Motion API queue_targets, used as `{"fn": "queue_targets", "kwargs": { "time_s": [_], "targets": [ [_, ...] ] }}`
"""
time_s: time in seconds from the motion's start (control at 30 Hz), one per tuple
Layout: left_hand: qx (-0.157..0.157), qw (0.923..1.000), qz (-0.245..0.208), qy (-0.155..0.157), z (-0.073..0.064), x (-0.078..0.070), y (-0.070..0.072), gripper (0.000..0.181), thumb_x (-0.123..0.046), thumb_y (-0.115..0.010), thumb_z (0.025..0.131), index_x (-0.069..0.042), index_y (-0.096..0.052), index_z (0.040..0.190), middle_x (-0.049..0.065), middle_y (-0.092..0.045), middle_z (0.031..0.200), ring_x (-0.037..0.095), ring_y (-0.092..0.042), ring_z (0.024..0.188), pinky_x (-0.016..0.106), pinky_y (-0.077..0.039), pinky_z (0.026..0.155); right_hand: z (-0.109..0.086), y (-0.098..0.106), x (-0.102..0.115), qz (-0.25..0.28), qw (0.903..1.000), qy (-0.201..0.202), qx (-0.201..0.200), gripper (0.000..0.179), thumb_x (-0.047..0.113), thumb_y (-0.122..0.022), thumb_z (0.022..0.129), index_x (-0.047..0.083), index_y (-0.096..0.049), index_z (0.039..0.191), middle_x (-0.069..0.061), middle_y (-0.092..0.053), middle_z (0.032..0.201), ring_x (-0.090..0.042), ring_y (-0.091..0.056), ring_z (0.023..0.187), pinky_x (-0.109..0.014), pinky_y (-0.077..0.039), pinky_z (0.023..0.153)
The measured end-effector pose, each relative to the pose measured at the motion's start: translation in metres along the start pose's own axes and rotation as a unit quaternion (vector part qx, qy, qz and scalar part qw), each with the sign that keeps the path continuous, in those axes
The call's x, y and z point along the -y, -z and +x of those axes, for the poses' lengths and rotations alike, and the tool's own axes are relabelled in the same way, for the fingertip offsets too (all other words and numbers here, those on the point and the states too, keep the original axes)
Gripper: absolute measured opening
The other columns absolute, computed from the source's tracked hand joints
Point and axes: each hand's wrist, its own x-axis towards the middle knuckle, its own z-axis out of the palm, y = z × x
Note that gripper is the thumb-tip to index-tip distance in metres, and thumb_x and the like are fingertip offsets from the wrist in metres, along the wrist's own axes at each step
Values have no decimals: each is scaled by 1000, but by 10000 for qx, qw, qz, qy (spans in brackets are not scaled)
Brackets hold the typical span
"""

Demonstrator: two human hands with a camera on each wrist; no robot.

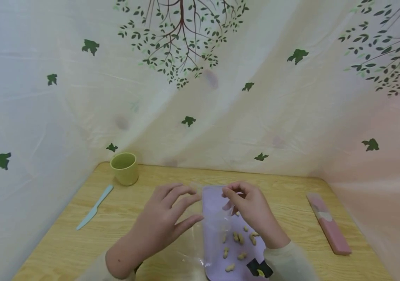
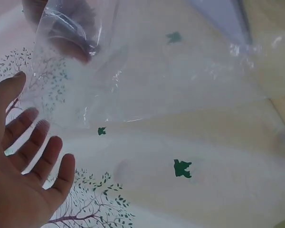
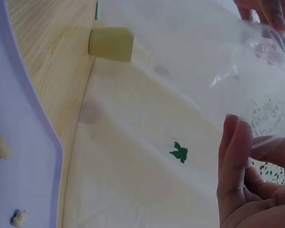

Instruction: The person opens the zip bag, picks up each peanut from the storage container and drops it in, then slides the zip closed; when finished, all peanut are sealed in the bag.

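The right hand point(image 1: 250, 209) pinches a clear plastic bag point(image 2: 147, 80) stretching toward the left hand point(image 1: 162, 215), whose fingers are loosely spread. Below the right hand lies a purple tray point(image 1: 215, 271) with peanuts point(image 1: 240, 239); left of the left hand, a knife point(image 1: 96, 207).
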Motion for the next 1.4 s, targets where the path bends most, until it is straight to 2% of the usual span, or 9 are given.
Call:
{"fn": "queue_targets", "kwargs": {
  "time_s": [0.1, 0.2, 0.3, 0.47, 0.57, 0.67, 1.03, 1.27, 1.4],
  "targets": [
    [232, 9956, -271, 869, -6, 5, 1, 50, -47, -74, 100, -9, -69, 132, 6, -70, 127, 23, -68, 114, 39, -60, 98, -2, -2, 0, 155, 9998, -57, -112, 23, 24, -68, 107, 3, -72, 115, -14, -76, 112, -19, -71, 70, -30, -63, 64],
    [686, 9753, -665, 1992, -12, 7, 1, 55, -44, -76, 99, -8, -64, 139, 9, -67, 134, 19, -70, 109, 34, -63, 90, -2, -4, -2, 264, 9994, -116, -216, 20, 21, -68, 107, 3, -73, 112, -16, -76, 114, -18, -71, 70, -28, -63, 65],
    [1279, 9230, -1488, 3310, -14, 10, 0, 55, -42, -75, 100, -11, -63, 143, 7, -68, 133, 12, -71, 100, 29, -63, 84, -2, -5, -5, 291, 9991, -153, -272, 20, 22, -67, 107, 3, -73, 111, -16, -76, 115, -16, -70, 71, -27, -62, 66],
    [1683, 8023, -2978, 4892, -10, 16, -1, 46, -45, -67, 105, -15, -67, 139, 4, -77, 116, 12, -73, 93, 24, -62, 82, -4, -7, -10, 376, 9987, -137, -308, 24, 23, -66, 108, 2, -73, 116, -14, -76, 116, -14, -72, 74, -26, -62, 68],
    [1713, 7633, -3460, 5180, -7, 15, -4, 45, -46, -66, 105, -13, -68, 135, 8, -78, 114, 16, -75, 89, 26, -64, 79, -5, -10, -13, 443, 9985, -114, -294, 21, 21, -66, 108, 3, -73, 116, -14, -76, 116, -15, -74, 77, -26, -63, 69],
    [1699, 7452, -3690, 5288, -5, 14, -8, 46, -48, -66, 105, -10, -69, 132, 9, -78, 112, 17, -76, 87, 27, -65, 79, -8, -15, -16, 456, 9985, -164, -256, 19, 22, -68, 106, 6, -74, 114, -11, -77, 115, -18, -76, 80, -28, -64, 71],
    [1593, 7530, -3478, 5353, -3, 14, -21, 28, -24, -68, 106, -4, -73, 126, 8, -79, 102, 16, -78, 86, 27, -66, 76, -14, -34, -26, 796, 9968, -53, 69, 26, 24, -73, 103, 0, -71, 115, -13, -76, 112, -17, -79, 81, -28, -65, 72],
    [1699, 8564, -1795, 4534, 3, 16, -20, 17, -27, -71, 103, -17, -80, 114, -6, -79, 90, 3, -68, 76, 25, -57, 69, -14, -40, -31, 883, 9948, -26, 505, 26, 21, -71, 104, -1, -66, 118, -18, -70, 117, -23, -81, 90, -31, -67, 75],
    [1564, 8855, -1238, 4197, 3, 16, -21, 10, -21, -71, 100, -18, -80, 104, -6, -79, 89, 3, -69, 76, 23, -56, 66, -13, -39, -32, 689, 9949, -28, 731, 26, 18, -70, 105, -4, -67, 118, -21, -72, 112, -22, -79, 84, -31, -67, 73]
  ]
}}
